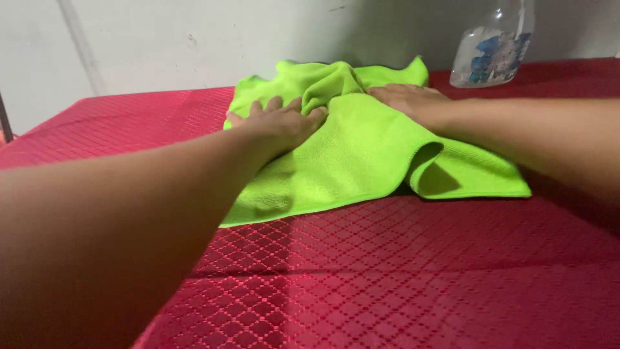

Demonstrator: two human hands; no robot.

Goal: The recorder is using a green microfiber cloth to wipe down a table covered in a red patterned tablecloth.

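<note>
— Head view, starting nearest me: what's on the desk [387, 278]?

— Red quilted cover with a diamond pattern, bare at the 6 o'clock end. My two forearms come in from 7 and 3 o'clock and meet over the lime-green cloth [361, 161], which lies a little past the middle, toward 12 o'clock.

— Why is the cloth lying like that?

— It's bunched. The near half is mostly flat, the edge at 4 o'clock curls up into a loop, and a ridge rises between my hands. I'd judge that both palms pressing from either side are what hold that fold up.

— Your left hand [281, 123]?

— Palm down on the cloth at about 10 o'clock of it, fingers [274, 105] spread moderately and laid flat, fingertips against the raised ridge. It grips nothing; it only presses.

— And the right hand [413, 100]?

— Also flat on the cloth, at about 1 o'clock, fingers close together and stretched toward the ridge. Nothing is pinched there that I can see.

— Anything farther back?

— A clear spray bottle [494, 55] stands at 1 o'clock near the white wall [161, 39], apart from the cloth and untouched.
</note>
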